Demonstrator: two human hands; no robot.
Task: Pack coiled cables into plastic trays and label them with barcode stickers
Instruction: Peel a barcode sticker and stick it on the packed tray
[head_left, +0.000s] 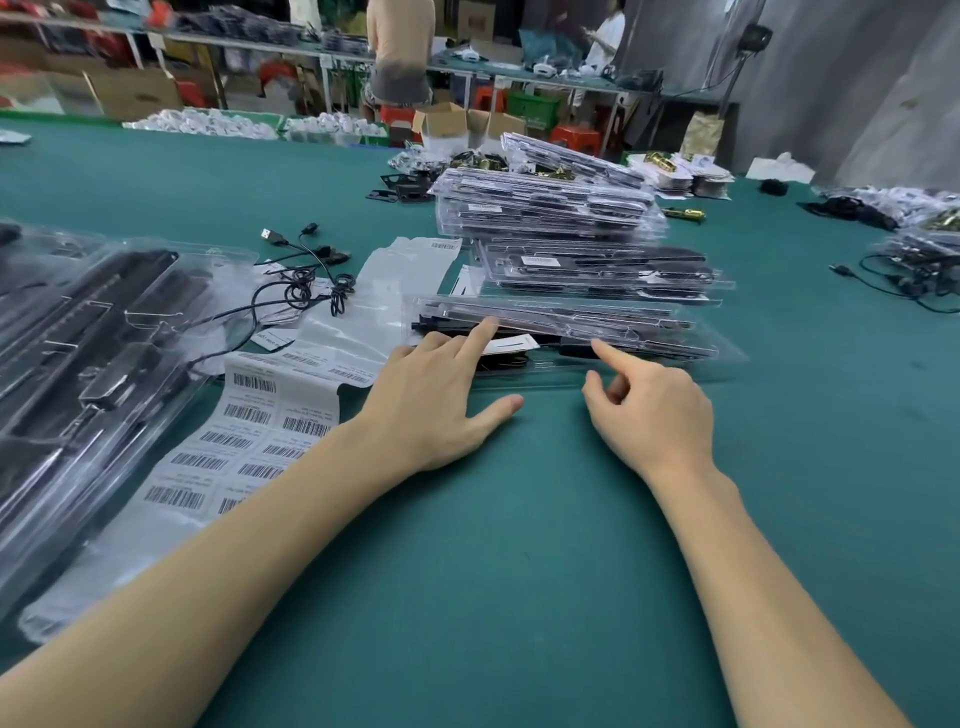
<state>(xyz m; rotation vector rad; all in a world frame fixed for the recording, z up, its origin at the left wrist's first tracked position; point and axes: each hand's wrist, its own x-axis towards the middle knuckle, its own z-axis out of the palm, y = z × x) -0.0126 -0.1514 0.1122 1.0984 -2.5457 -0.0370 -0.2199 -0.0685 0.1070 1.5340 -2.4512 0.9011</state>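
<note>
bright, even overhead light, no hard shadows; only soft ones under the left hand (441, 395) and right hand (654, 405). white glare streaks on the clear plastic trays (571, 208) and on the bag (93, 322) at left. wide-angle bend: table (519, 571) edge curves, forearms stretch at the bottom. background shelves soft, slightly blurred.
</note>
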